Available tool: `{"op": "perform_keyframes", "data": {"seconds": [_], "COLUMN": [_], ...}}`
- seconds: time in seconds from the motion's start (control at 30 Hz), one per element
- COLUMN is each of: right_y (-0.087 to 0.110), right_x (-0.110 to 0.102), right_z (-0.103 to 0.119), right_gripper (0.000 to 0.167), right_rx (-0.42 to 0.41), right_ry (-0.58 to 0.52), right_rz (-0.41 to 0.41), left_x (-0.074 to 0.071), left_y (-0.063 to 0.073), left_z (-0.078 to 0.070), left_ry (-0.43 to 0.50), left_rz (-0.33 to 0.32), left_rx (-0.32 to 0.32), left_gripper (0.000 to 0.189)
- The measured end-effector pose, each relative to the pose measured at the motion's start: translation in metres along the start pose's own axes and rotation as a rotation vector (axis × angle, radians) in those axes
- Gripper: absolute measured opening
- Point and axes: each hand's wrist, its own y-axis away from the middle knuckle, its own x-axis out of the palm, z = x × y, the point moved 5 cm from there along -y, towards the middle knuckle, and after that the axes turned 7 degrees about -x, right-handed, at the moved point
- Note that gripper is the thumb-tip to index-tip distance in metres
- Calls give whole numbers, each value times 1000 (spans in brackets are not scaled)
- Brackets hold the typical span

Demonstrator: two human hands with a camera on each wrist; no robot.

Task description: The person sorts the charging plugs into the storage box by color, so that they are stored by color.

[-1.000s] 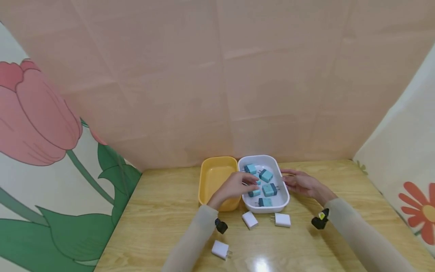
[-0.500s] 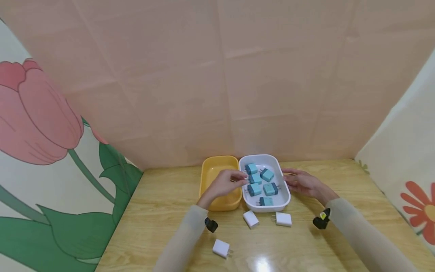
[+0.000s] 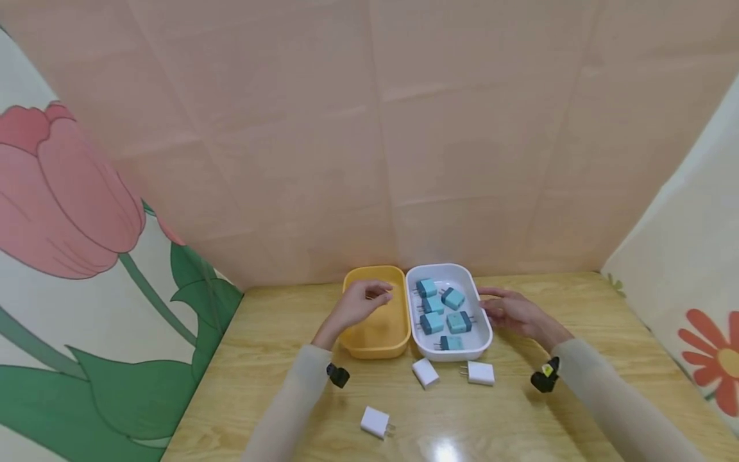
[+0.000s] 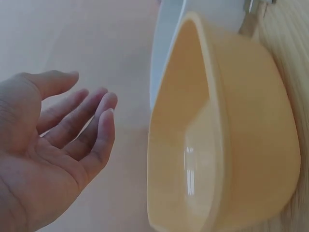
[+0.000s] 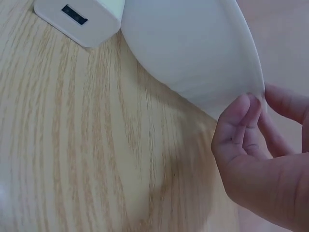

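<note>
over on the left, my left hand (image 3: 356, 305) hangs above the yellow tray (image 3: 379, 330), touching neither it nor anything else; its fingers are loosely bent, the thumb set apart from them, nothing between. i can see no plug in that tray, though my hand hides part of it from above. in front of it, on the table (image 3: 231, 385), lies 1 white plug (image 3: 375, 422), prongs to the right, and next, nearer the trays, a 2nd white plug (image 3: 425, 373), lying at a slant. then comes the white tray (image 3: 453, 355), just beside the yellow one, with 6 teal plugs (image 3: 458, 322) in it, so i judge the teal part done. just in front of that tray sits a 3rd white plug (image 3: 480, 373), prongs to the left. those 3 look like what is left, probably meant for the yellow tray, so i'd put the work at roughly 2 thirds done. at the far right, the curled fingers of my right hand (image 3: 514, 313) touch the white tray at its rim; whether they pinch it or only rest there, i cannot tell.
</note>
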Motion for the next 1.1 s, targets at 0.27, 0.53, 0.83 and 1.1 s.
{"op": "perform_keyframes", "data": {"seconds": [0.27, 0.53, 0.83, 1.1], "right_y": [3, 11, 39, 66], "right_x": [5, 11, 9, 17], "right_z": [1, 3, 12, 11], "right_gripper": [64, 63, 57, 47], "right_rx": [-56, -82, -124, -215], "right_ry": [69, 123, 394, 550], "right_rz": [-6, -18, -35, -78], "left_x": [-25, -45, -55, -65], "left_y": [4, 12, 17, 23], "left_z": [16, 33, 51, 70], "left_ry": [82, 64, 29, 29], "left_rz": [-83, -159, -256, -334], "left_rx": [33, -30, -76, -115], "left_gripper": [23, 18, 19, 19]}}
